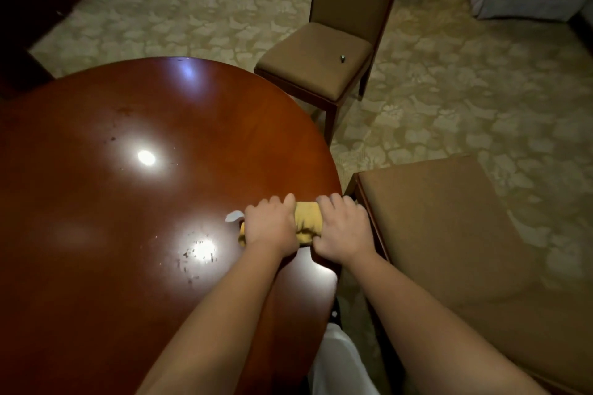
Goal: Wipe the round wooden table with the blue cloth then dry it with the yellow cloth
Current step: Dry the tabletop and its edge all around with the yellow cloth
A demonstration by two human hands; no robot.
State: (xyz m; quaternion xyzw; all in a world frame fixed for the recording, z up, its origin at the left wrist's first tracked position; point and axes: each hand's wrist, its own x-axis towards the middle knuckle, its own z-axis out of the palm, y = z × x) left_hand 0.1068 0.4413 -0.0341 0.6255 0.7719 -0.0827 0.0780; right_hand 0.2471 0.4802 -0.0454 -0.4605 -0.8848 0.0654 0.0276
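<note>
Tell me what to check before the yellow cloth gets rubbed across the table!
1. Both hands hold the yellow cloth, left hand and right hand: ok.
2. Cloth lies on the table, near its right edge: ok.
3. Cloth spread flat: not ok, it is bunched up.
4. Tabletop free of bits: not ok, specks and a white scrap remain.
5. Blue cloth wiping finished: cannot tell, no blue cloth in view.

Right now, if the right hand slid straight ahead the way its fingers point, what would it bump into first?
Probably nothing on the table: the right hand, gripping the yellow cloth, is near the rim. Past it, the far chair lies roughly ahead, though depth is unclear.
</note>
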